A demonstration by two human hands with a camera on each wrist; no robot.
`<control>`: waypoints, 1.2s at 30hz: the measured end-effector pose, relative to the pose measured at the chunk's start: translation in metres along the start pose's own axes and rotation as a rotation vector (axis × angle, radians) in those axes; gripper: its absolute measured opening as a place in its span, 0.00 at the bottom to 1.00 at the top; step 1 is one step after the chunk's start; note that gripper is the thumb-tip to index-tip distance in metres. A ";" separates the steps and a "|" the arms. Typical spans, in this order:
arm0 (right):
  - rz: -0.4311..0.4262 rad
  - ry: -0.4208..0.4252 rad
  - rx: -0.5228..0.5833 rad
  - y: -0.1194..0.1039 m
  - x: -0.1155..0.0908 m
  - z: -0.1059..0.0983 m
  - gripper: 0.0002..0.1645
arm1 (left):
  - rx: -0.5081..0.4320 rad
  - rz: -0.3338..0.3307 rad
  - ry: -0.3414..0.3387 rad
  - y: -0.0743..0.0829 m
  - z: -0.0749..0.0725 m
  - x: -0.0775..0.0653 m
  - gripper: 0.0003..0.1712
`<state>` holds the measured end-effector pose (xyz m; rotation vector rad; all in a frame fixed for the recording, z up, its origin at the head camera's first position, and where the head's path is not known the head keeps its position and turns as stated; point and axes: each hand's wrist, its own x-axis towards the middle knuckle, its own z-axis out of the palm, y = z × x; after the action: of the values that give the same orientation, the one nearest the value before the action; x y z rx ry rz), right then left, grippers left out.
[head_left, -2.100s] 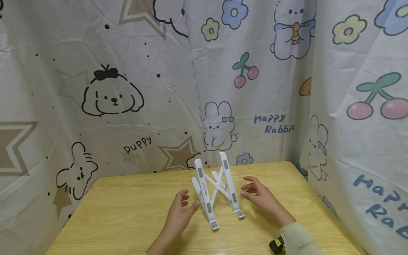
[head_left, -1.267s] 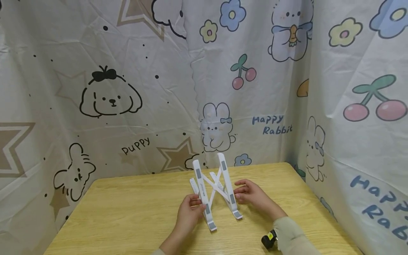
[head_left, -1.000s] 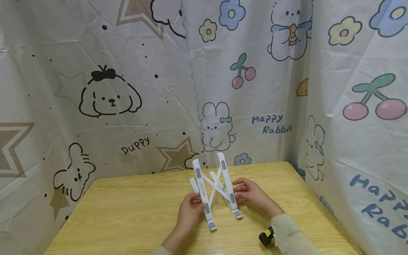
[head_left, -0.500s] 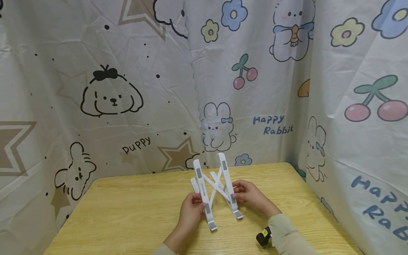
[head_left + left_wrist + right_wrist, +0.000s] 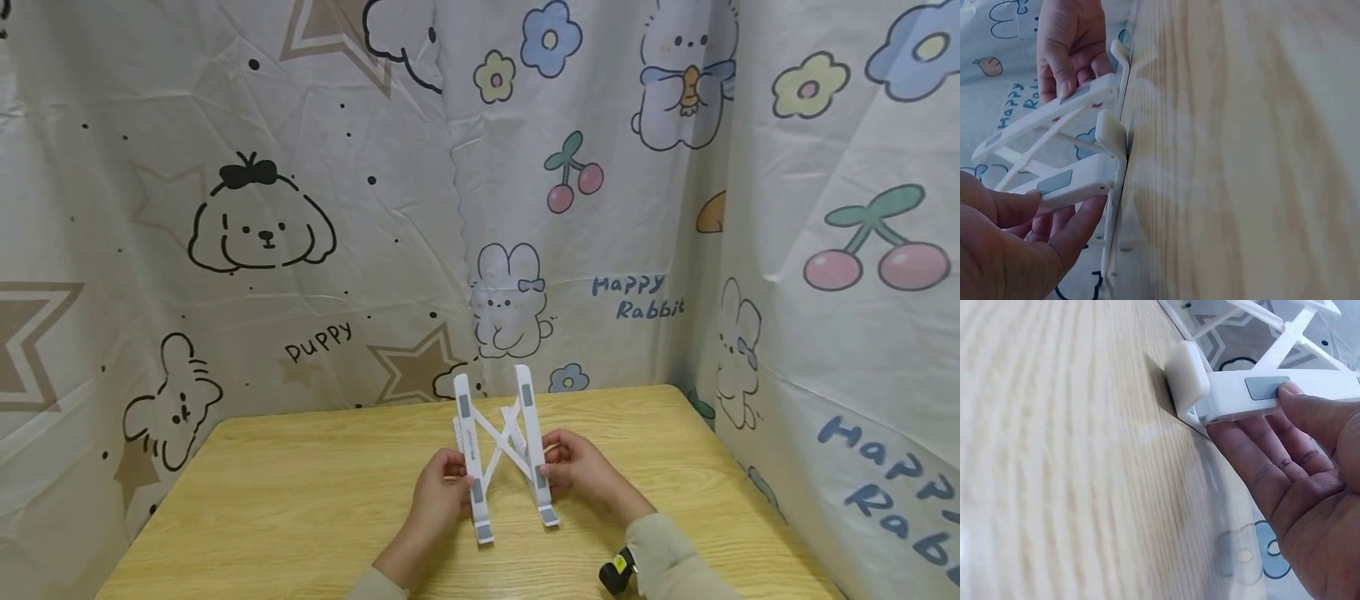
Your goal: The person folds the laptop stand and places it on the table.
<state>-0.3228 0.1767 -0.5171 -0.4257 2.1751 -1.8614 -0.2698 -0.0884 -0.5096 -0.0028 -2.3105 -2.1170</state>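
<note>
A white folding laptop stand [image 5: 471,437] is set up on the table in the head view, its two sloped arms joined by crossed struts. Grey pads [image 5: 1055,182] line the arms, and the near ends turn up into small lips. My left hand [image 5: 435,493] holds the left arm low down, thumb on top at a pad and fingers beneath, as the left wrist view shows. On the opposite arm, my right hand [image 5: 585,473] has the same kind of hold, its thumb [image 5: 1307,406] on a grey pad and its fingers under the arm.
The stand is on a light wood-grain table [image 5: 300,492]. A cartoon-printed curtain [image 5: 390,217] hangs behind the table and along its right side. A small black device [image 5: 618,572] with a yellow mark sits by the right sleeve cuff.
Both hands have come in from either side and taken hold of the stand's arms. The stand has turned a little, its near ends swinging left.
</note>
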 end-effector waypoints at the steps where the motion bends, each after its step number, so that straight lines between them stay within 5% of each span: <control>1: 0.003 0.004 0.002 0.000 -0.001 0.002 0.24 | 0.004 0.000 -0.005 0.000 -0.002 0.000 0.13; 19: 0.045 0.047 0.091 -0.004 -0.014 0.029 0.24 | 0.001 0.043 -0.101 0.000 -0.032 0.004 0.14; 31: 0.065 0.077 0.127 -0.006 -0.017 0.030 0.22 | -0.083 -0.043 -0.181 -0.003 -0.043 0.009 0.27; 36: 0.048 0.059 0.145 -0.005 -0.017 0.030 0.22 | -0.080 -0.051 -0.178 -0.003 -0.044 0.010 0.25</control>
<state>-0.2955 0.1545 -0.5169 -0.2904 2.0496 -2.0127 -0.2800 -0.1327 -0.5091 -0.1405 -2.3390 -2.3222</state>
